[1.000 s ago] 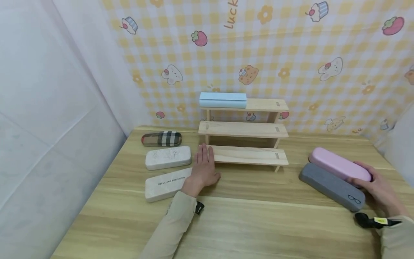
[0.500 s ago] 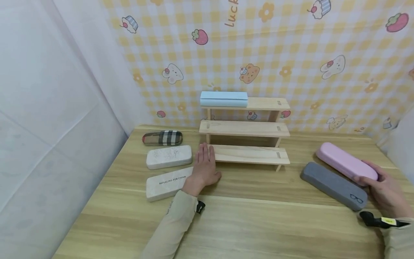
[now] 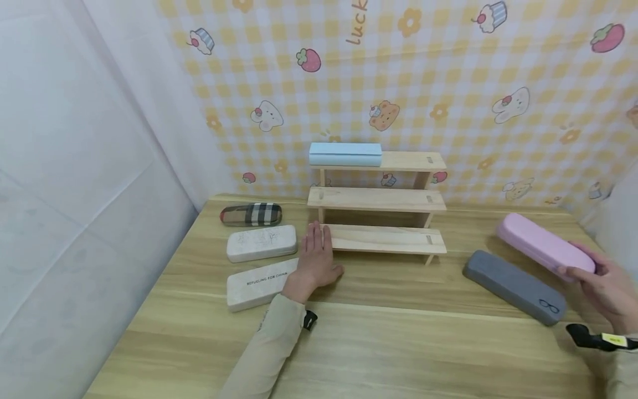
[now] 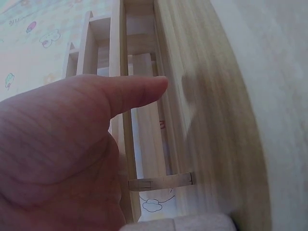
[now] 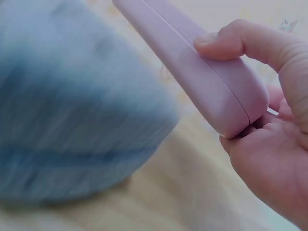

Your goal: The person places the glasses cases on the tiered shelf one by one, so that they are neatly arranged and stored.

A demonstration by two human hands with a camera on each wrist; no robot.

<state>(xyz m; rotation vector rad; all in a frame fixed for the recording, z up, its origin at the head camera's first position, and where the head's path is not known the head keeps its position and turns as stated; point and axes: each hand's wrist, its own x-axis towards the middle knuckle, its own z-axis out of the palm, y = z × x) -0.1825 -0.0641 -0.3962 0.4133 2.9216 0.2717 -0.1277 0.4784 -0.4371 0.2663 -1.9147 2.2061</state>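
Observation:
At the right of the head view, my right hand [image 3: 609, 285] grips the near end of a pink glasses case [image 3: 545, 245], thumb on one side. The right wrist view has this case [image 5: 192, 62] tilted, its seam closed. A grey glasses case [image 3: 514, 287] with a spectacles print lies beside it, apart from the hand. My left hand [image 3: 314, 266] rests with straight fingers on the left end of the lowest tier of a wooden three-tier shelf [image 3: 384, 239]. In the left wrist view its thumb [image 4: 139, 91] sticks out along the shelf's front.
A light blue glasses case [image 3: 345, 154] sits on the top tier's left half. Left of the shelf lie a plaid case [image 3: 251, 214], a white patterned case [image 3: 261, 244] and a white lettered case [image 3: 260, 284], partly behind my left hand. A checked curtain [image 3: 448, 72] hangs behind the table.
My right hand has drawn the pink glasses case away from the grey one, to the right and slightly up. The left hand has stayed on the shelf.

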